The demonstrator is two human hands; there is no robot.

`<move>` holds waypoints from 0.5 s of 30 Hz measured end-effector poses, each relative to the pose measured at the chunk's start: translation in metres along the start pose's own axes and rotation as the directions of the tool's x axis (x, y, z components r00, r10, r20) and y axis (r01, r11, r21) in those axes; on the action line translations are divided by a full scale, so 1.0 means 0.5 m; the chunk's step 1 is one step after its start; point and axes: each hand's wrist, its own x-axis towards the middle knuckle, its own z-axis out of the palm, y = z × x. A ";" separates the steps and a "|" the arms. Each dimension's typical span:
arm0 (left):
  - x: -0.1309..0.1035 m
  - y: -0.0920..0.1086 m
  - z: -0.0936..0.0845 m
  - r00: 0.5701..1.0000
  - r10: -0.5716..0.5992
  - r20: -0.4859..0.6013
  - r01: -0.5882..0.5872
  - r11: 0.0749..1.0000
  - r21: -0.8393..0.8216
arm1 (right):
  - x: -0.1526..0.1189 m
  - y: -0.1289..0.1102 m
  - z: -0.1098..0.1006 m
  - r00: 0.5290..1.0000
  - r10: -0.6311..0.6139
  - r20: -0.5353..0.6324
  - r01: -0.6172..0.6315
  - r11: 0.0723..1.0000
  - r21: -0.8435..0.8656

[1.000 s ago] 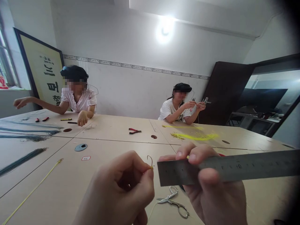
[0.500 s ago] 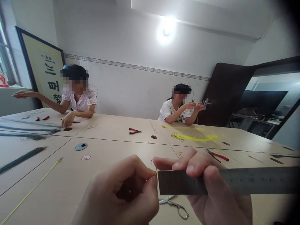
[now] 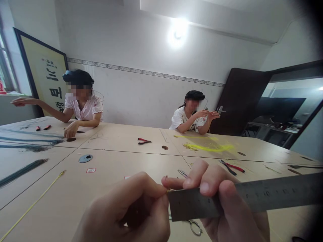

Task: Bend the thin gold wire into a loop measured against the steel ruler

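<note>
My left hand is closed in a pinch on a small fish hook, whose bent end stands up above the fingertips. A speck of yellow shows where the thumb and finger meet. My right hand grips a steel ruler, thumb in front and fingers over its top edge. The ruler's left end touches or nearly touches my left fingertips. My right index fingertip lies beside the hook. Below the ruler, scissors lie on the table, partly hidden by the ruler and my hands.
Red-handled pliers lie beyond my right hand, and another pair of pliers farther back. A yellow line bundle, a yellow line and dark line bundles rest on the table. Two people sit across it.
The ruler has tilted, its left end dropping and its right end rising. The hook sits slightly lower, closer to my right index finger. Both hands keep their holds.
</note>
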 end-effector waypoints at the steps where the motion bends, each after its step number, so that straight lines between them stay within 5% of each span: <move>1: -0.002 0.002 -0.001 1.000 0.008 0.005 -0.008 1.000 0.013 | -0.001 0.000 0.001 1.000 0.001 -0.004 -0.001 1.000 0.005; 8: 0.001 0.008 0.006 0.998 0.040 -0.045 -0.044 0.994 -0.104 | -0.001 0.005 0.004 1.000 -0.006 -0.010 0.006 1.000 -0.006; 15: -0.005 0.016 0.008 0.995 -0.085 -0.060 0.076 0.988 -0.138 | -0.003 0.002 0.004 1.000 -0.001 -0.018 0.000 1.000 -0.013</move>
